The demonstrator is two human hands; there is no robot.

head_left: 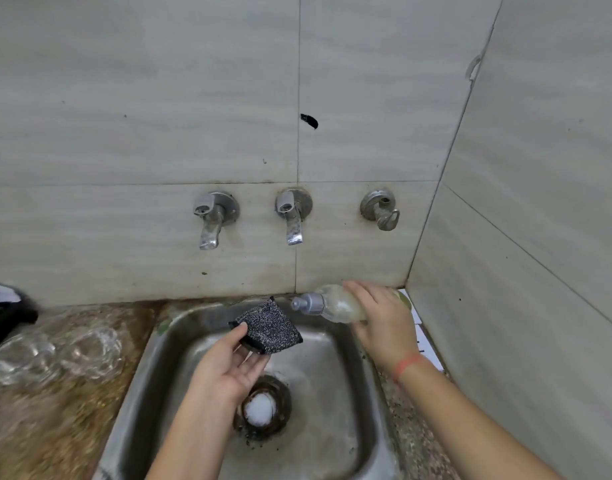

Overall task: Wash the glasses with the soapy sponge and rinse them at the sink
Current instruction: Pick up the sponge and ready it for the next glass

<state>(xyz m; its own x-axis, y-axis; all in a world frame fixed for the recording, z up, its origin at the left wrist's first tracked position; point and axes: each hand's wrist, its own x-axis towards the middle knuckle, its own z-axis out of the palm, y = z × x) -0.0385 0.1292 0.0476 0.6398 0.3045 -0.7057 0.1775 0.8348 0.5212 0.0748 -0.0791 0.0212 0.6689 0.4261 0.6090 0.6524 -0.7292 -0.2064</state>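
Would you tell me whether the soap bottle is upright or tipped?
Tipped. The right hand grips the soap bottle lying roughly sideways, grey nozzle pointing toward the sponge in the left hand.

A home kitchen's washing-up corner.

A stainless steel sink point(335, 382) with a dark, grimy drain point(263, 407) was sunk into a speckled brown stone counter point(55, 427), tucked into a corner of pale tiled walls point(141, 116) whose grout was stained just above the counter. Two chrome taps point(292, 216) and a third metal fitting point(380, 209) stuck out of the tiles over the basin. Clear glasses point(86, 348), blurred, lay on the wet counter to the left of the sink. Above the basin a left hand point(235, 365) pinched a grey scrub sponge point(270, 323) and a right hand point(384, 317) gripped a clear squeeze bottle point(335, 303) with a grey cap.
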